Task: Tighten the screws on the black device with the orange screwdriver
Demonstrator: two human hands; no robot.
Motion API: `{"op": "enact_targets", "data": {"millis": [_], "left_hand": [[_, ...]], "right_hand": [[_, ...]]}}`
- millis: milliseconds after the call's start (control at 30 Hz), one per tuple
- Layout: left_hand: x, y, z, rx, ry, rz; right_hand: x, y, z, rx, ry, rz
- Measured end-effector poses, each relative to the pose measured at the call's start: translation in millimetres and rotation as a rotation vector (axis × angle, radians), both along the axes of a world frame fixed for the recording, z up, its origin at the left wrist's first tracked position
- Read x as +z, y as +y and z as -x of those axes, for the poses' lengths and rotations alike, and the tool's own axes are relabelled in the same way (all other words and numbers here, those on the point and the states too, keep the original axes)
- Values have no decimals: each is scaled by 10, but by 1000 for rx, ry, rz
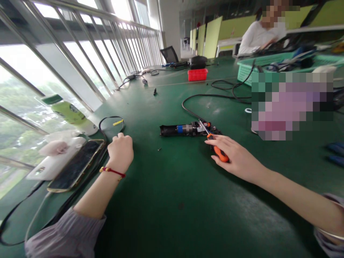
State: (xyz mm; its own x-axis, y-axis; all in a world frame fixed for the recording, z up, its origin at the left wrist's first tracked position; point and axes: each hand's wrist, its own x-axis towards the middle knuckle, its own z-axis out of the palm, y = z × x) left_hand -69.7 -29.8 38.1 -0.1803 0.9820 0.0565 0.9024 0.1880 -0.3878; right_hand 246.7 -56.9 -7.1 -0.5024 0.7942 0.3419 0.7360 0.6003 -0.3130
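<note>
Right hand [238,159] — palm-down (around screwdriver [221,154])

On the near side of the black cylindrical device [185,129], passage is allowed over green tabletop [172,200], past one tiny loose piece [159,149]. Beyond the device, the way is crossed by a cable [212,95]. Left of the device, room is narrowed by the left hand [120,152]; right, by the right hand [236,156] and screwdriver [221,154].

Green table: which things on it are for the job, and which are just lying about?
Likely for the job: orange-and-black screwdriver, in the right hand; black device with a blue band, at the screwdriver's tip.

Probably just lying about: smartphone, green-capped bottle, red plastic bin.
</note>
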Motion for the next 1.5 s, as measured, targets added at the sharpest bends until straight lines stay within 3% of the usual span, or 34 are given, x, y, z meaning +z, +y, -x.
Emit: {"op": "enact_targets", "data": {"millis": [133,333,500,600,733,900,1500], "left_hand": [[-22,-74,-175,-132,-54,-4],[-190,-226,-536,-529,-242,-55],[-287,-272,-767,-729,-144,-59],[-291,-244,-756,-783,-126,-80],[-287,-223,-713,-868,-167,-86],[-290,-232,-717,-909,-234,-52],[-307,-187,-732,-943,-323,-100]], "right_hand": [[8,-4,5,-7,-6,-3],[-2,3,1,-8,-8,-8],[16,-10,18,1,18,5],[35,-26,36,-29,116,26],[56,-31,26,-195,291,-42],[86,-45,8,-382,269,-21],[129,-133,40,-86,217,38]]}}
